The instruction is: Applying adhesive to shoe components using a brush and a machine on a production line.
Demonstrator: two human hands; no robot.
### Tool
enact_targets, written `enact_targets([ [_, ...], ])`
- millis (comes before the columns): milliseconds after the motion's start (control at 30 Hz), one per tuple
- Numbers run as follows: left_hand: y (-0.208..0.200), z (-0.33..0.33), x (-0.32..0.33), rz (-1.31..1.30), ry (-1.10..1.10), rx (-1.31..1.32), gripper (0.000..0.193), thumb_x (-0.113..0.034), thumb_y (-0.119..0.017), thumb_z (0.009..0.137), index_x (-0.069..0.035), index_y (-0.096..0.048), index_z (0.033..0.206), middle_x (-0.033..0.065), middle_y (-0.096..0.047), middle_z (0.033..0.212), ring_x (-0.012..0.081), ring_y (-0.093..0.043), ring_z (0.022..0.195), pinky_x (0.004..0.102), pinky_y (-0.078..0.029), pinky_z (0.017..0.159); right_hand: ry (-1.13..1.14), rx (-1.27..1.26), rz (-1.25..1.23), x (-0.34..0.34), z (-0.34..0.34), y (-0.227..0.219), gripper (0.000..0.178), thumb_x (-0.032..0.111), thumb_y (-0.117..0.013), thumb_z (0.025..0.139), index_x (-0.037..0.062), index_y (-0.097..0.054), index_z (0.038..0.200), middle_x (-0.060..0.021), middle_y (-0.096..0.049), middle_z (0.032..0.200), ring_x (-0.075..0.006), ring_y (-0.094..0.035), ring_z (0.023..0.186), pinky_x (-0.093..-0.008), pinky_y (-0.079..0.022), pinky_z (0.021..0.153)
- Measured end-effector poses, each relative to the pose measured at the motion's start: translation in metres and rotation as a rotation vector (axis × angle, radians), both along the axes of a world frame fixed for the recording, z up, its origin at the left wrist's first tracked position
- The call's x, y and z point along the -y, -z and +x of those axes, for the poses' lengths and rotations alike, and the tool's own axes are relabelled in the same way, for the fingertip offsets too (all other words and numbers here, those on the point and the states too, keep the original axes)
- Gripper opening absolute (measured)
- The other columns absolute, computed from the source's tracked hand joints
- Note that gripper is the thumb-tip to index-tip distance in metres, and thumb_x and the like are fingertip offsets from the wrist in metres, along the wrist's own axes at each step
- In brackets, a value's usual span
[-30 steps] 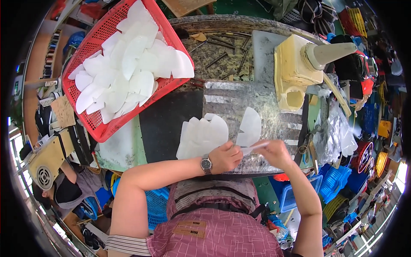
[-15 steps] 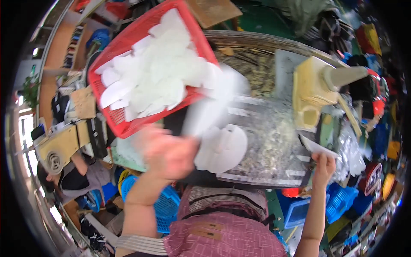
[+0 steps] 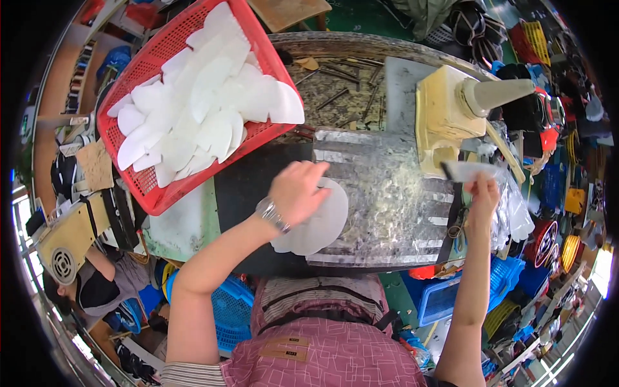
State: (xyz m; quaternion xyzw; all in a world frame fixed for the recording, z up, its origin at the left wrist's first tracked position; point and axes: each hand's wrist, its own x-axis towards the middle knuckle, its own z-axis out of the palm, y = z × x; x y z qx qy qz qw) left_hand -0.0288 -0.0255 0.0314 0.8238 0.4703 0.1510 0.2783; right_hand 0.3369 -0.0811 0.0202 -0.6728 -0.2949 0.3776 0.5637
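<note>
The left hand (image 3: 298,190) hides part of the white sheets (image 3: 322,222).

A big red basket (image 3: 255,61) full of white pieces sits far left. A pale yellow machine (image 3: 445,122) stands far right. Blue crates (image 3: 445,300) sit near, low on the floor

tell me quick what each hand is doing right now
Left hand: open, resting flat on the stack of white pieces.
Right hand: pinching a thin white piece.
</note>
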Motion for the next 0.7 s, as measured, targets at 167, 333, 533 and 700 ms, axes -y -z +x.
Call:
enact_targets([
  [167, 0.047, 0.019, -0.022, -0.453, 0.109, -0.101, 0.021, -0.018, -0.064, 0.062, -0.008, -0.058, 0.08, 0.0054, -0.059, 0.066, 0.0215, -0.057, 0.064, 0.0317, -0.045, 0.061, -0.602, -0.288, -0.283, 0.043, -0.13, -0.001, 0.012, 0.006, -0.055, 0.075, -0.0001, -0.059, 0.085, -0.01, -0.062, 0.078, -0.0173, -0.06, 0.069, -0.0297, -0.048, 0.065],
  [333, 0.051, 0.018, -0.039, -0.552, 0.175, -0.208, 0.01, -0.016, -0.062, 0.061, -0.01, -0.061, 0.069, 0.0054, -0.061, 0.067, 0.0194, -0.059, 0.064, 0.0301, -0.046, 0.06, -0.665, 0.276, -0.083, 0.018, -0.167, 0.008, 0.017, 0.005, -0.058, 0.072, 0.0076, -0.06, 0.088, -0.0086, -0.061, 0.085, -0.0193, -0.06, 0.078, -0.0272, -0.048, 0.068],
  [533, 0.047, 0.017, -0.03, -0.569, 0.138, -0.234, 0.008, -0.016, -0.06, 0.064, -0.01, -0.061, 0.069, 0.006, -0.06, 0.068, 0.0213, -0.058, 0.067, 0.0331, -0.046, 0.063, -1.083, 0.213, -0.026, 0.062, -0.175, 0.011, 0.02, -0.003, -0.053, 0.07, 0.0064, -0.062, 0.086, -0.0074, -0.062, 0.084, -0.0178, -0.06, 0.073, -0.0294, -0.048, 0.064],
  [700, 0.048, 0.013, -0.016, -0.396, 0.16, -0.159, 0.006, -0.012, -0.051, 0.069, -0.007, -0.051, 0.073, 0.0084, -0.053, 0.077, 0.0267, -0.054, 0.071, 0.0376, -0.043, 0.062, -0.84, 0.323, 0.159, 0.11, -0.185, 0.039, 0.028, -0.008, -0.054, 0.063, 0.0034, -0.059, 0.089, -0.0114, -0.06, 0.089, -0.0241, -0.06, 0.078, -0.0314, -0.049, 0.067],
])
